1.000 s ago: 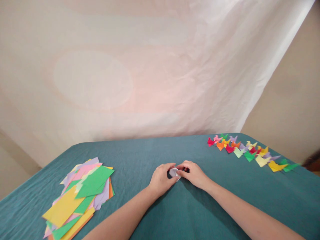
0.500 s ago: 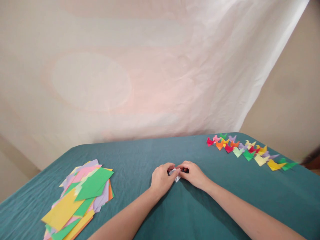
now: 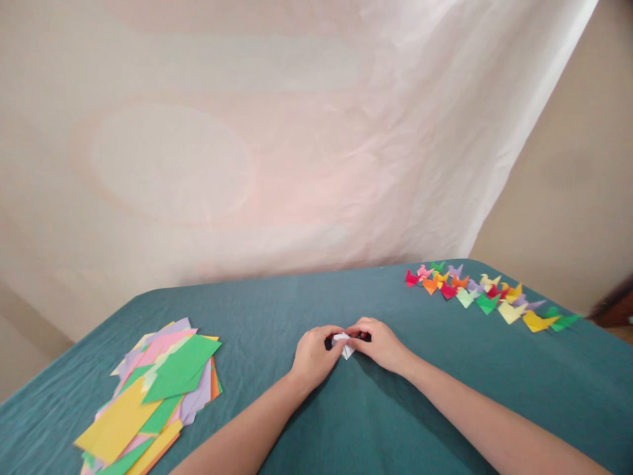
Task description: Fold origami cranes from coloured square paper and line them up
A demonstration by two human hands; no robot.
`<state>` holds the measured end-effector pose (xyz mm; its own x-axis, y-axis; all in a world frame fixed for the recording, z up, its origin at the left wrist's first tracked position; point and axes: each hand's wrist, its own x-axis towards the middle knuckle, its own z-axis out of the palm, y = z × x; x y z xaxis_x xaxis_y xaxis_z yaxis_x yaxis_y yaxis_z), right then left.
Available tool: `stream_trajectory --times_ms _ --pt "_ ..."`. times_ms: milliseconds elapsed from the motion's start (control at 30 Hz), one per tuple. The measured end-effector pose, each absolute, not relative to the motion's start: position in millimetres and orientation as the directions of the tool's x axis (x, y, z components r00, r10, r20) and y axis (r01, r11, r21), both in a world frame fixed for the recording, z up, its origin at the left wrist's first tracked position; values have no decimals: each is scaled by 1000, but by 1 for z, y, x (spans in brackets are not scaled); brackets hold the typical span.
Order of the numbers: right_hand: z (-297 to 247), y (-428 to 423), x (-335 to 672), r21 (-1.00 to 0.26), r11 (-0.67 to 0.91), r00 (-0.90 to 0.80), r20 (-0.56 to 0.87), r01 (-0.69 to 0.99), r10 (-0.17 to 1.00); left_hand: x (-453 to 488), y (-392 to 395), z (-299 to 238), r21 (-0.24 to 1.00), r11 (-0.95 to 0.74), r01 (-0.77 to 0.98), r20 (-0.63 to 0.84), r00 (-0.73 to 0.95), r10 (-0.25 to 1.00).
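Note:
A small folded piece of white paper [image 3: 347, 352] is held low over the middle of the table, its lower tip pointing toward me. My left hand [image 3: 317, 356] pinches it from the left, thumb in front and fingers behind. From the right, my right hand [image 3: 380, 344] grips it the same way, thumb and fingertips closed on its edge. The two hands almost meet at the fingertips, which cover part of the paper, so its full shape is hidden.
A teal cloth [image 3: 257, 316] covers the table. Loose coloured paper sheets [image 3: 182, 366] lie in a heap on the left. Several folded paper birds [image 3: 512, 310] stand in rows at the back right. A pale sheet [image 3: 297, 165] hangs behind the table.
More of the white paper shows between my fingers, and my left fingers have shifted slightly. The whole view has moved a little; the heap and the birds look unchanged.

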<state>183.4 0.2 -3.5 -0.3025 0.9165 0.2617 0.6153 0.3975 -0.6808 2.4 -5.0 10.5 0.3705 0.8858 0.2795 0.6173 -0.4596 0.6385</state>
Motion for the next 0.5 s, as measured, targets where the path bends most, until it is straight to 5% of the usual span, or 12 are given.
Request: stream_trajectory --times_ms 500 --pt "-4 -1 183 -650 412 -297 286 639 911 -3 -3 12 543 -532 650 317 428 846"
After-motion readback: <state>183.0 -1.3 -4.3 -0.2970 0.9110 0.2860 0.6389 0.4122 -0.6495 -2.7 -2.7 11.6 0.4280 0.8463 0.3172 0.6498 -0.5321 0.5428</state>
